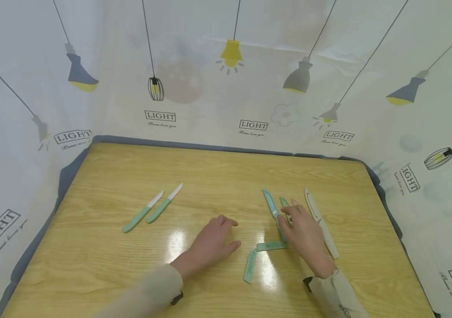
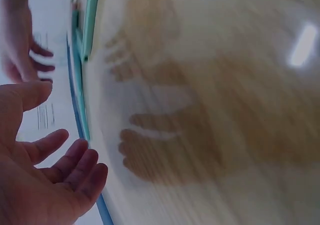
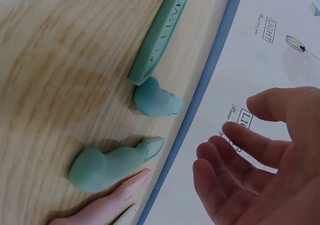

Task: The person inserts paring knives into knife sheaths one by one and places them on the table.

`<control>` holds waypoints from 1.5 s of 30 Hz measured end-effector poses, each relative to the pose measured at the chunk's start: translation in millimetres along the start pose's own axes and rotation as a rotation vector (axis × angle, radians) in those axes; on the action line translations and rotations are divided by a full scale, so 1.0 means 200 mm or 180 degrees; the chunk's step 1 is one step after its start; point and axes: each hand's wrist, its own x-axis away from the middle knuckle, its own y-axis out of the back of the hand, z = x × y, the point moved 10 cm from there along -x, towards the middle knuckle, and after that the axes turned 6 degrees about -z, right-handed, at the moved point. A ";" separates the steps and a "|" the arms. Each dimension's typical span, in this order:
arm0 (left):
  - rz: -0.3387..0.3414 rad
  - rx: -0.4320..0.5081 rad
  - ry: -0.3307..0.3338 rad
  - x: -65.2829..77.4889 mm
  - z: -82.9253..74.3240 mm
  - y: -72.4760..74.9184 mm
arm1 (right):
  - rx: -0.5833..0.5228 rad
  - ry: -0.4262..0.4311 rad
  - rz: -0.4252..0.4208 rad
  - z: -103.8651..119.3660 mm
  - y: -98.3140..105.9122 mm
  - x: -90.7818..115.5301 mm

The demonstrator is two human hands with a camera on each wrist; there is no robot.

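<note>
My left hand [image 1: 213, 242] is held over the middle of the table, its fingers relaxed and holding nothing. Over a row of sheathed knives at the right is my right hand [image 1: 305, 232]; in the right wrist view its fingers are loosely bent, with nothing in them. The row has a blue knife [image 1: 270, 202], a green knife [image 3: 107, 167], a pink knife [image 3: 107, 200] and a longer cream knife [image 1: 330, 238]. Between the hands lie two green blade covers, one crosswise [image 1: 269, 246] and one pointing toward me [image 1: 250, 266]. My right hand partly hides the row.
Two bare knives with pale green handles, one outer [image 1: 136, 220] and one inner [image 1: 158, 213], lie apart on the left of the wooden table [image 1: 102, 274]. A white printed sheet [image 1: 210, 110] surrounds the table, with a blue-grey border [image 1: 194, 146] along its edge.
</note>
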 end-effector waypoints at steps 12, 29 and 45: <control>0.0377 -0.1022 -0.0498 -0.01 -0.22 -0.24 | 0.0018 0.0019 0.0070 0.00 -0.01 0.00; 0.0279 -0.0977 -0.0564 -0.01 -0.14 -0.14 | -0.0019 0.0014 0.0068 0.00 -0.01 0.00; -0.0008 0.0421 0.0325 0.00 0.11 0.08 | -0.0202 0.0106 0.0194 0.11 -0.06 -0.04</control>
